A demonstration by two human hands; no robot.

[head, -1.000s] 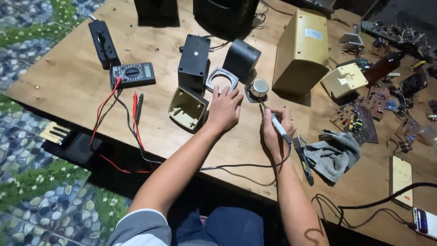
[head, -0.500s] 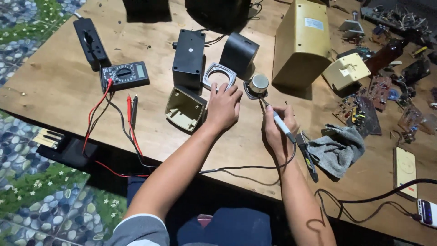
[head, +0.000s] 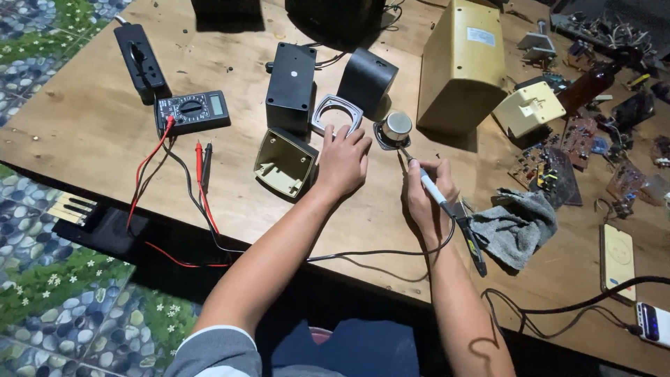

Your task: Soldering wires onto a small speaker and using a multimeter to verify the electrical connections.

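While the right hand (head: 427, 192) pinches a soldering iron (head: 422, 178) like a pen, fingers closed around its pale grip, the iron's tip points up and left to a small round speaker driver (head: 395, 128) that sits on the plywood table (head: 84, 126) just in front of a tall cream-coloured box (head: 462, 66). The iron's cable runs back from the hand toward the near edge of the table. Beside it, the left hand (head: 342, 162) lies flat, palm down, with its fingers loosely spread and holding nothing; the fingertips (head: 347, 132) touch the lower edge of a grey square frame with a round opening (head: 337, 115). Left of that hand a beige plastic housing (head: 285, 162) lies open side up, and behind it stands a black speaker box (head: 291, 87), with a second black box (head: 366, 80) tilted to its right. Farther left a digital multimeter (head: 192, 112) rests flat, its red and black test leads (head: 202, 167) trailing toward the near edge. Right of the right hand a crumpled grey cloth (head: 516, 223) lies near loose circuit boards (head: 551, 167).
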